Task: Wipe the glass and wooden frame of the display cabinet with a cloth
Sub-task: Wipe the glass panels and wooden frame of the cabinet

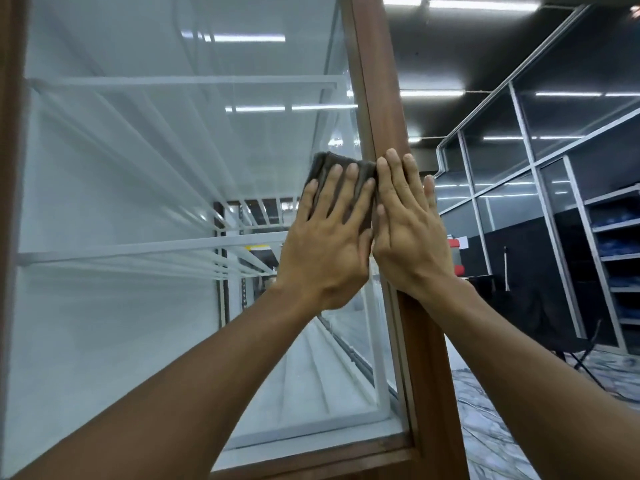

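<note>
The left hand (325, 244) lies flat with its fingers spread, pressing a dark grey cloth (337, 178) against the glass (138, 168) of the cabinet. The cloth is folded into a soft, ribbed-looking pad; its top edge shows above the fingertips and its right edge reaches the wooden frame (377, 81). The right hand (407, 230) is also open and flat, its palm on the frame's smooth brown upright, its fingers close together and just beside the left hand; its first finger touches the cloth's edge. The glass is clear and shiny, mirroring long ceiling lights. Behind it run thin white shelves (173, 247), straight and flat. The frame is a long, squared brown post with a narrower inner strip, joining a bottom rail (311, 460) of the same wood.
</note>
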Action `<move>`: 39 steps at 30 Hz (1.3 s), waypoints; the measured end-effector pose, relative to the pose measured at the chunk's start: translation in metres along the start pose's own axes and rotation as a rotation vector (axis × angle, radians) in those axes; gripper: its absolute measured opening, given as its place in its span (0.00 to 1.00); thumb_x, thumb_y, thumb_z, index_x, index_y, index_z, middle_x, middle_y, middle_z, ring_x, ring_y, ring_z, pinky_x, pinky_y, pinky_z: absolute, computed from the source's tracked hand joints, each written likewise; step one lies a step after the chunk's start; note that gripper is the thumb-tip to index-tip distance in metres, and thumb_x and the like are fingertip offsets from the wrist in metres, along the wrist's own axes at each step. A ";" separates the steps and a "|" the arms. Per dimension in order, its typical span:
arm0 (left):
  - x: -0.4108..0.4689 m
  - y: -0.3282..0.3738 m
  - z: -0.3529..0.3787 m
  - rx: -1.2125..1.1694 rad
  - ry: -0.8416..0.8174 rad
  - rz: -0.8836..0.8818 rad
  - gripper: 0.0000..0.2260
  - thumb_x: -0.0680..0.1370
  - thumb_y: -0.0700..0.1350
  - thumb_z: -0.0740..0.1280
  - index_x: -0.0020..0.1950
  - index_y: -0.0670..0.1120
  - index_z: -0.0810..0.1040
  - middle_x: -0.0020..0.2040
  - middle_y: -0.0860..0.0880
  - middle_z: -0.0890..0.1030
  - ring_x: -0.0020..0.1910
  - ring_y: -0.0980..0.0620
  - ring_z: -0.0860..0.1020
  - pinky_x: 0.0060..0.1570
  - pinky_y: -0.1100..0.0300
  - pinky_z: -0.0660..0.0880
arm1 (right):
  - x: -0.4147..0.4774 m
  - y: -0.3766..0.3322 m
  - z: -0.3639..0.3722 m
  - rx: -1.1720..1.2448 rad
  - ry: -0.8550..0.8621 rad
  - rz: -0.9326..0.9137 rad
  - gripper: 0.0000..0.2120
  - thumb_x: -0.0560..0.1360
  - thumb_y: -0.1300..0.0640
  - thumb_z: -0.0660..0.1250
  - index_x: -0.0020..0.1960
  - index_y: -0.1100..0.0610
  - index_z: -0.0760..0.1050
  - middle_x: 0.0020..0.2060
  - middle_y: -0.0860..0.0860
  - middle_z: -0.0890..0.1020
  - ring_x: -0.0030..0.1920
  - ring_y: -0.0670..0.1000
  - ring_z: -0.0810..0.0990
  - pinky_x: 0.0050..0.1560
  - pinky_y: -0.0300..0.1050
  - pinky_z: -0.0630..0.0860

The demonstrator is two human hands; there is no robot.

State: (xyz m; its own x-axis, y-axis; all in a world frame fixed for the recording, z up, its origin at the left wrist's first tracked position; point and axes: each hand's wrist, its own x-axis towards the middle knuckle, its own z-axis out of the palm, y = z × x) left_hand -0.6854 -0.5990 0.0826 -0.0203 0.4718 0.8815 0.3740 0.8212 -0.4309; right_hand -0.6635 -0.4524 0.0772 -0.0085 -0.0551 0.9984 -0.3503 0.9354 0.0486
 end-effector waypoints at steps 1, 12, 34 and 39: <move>-0.007 -0.003 -0.001 0.000 0.008 0.017 0.28 0.85 0.55 0.42 0.85 0.48 0.45 0.85 0.46 0.42 0.84 0.48 0.38 0.82 0.46 0.40 | -0.002 -0.007 0.001 -0.049 0.003 0.011 0.31 0.82 0.52 0.43 0.83 0.60 0.47 0.83 0.54 0.47 0.83 0.51 0.41 0.82 0.53 0.37; -0.051 -0.070 -0.025 0.016 0.051 -0.092 0.28 0.85 0.55 0.47 0.85 0.49 0.50 0.85 0.46 0.48 0.84 0.49 0.43 0.83 0.47 0.43 | -0.007 -0.078 0.037 -0.082 -0.128 -0.138 0.34 0.80 0.47 0.40 0.83 0.61 0.46 0.83 0.58 0.47 0.83 0.55 0.40 0.82 0.58 0.38; -0.191 -0.171 -0.060 0.049 0.049 -0.236 0.29 0.85 0.53 0.51 0.85 0.49 0.50 0.85 0.47 0.48 0.84 0.49 0.43 0.83 0.46 0.44 | -0.016 -0.213 0.113 -0.099 -0.123 -0.366 0.31 0.82 0.49 0.44 0.83 0.61 0.54 0.82 0.59 0.53 0.83 0.58 0.48 0.81 0.67 0.47; -0.141 -0.157 -0.057 0.009 0.146 -0.570 0.29 0.84 0.53 0.47 0.85 0.50 0.46 0.85 0.46 0.45 0.84 0.48 0.41 0.82 0.46 0.39 | -0.026 -0.164 0.094 -0.103 -0.067 -0.246 0.28 0.85 0.47 0.46 0.83 0.52 0.54 0.83 0.57 0.50 0.83 0.57 0.46 0.81 0.64 0.43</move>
State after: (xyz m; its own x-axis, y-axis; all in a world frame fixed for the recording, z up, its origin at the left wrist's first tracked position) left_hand -0.6884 -0.8130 0.0375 -0.0877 -0.0941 0.9917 0.3338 0.9352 0.1183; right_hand -0.6939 -0.6375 0.0407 0.0023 -0.3051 0.9523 -0.2521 0.9214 0.2958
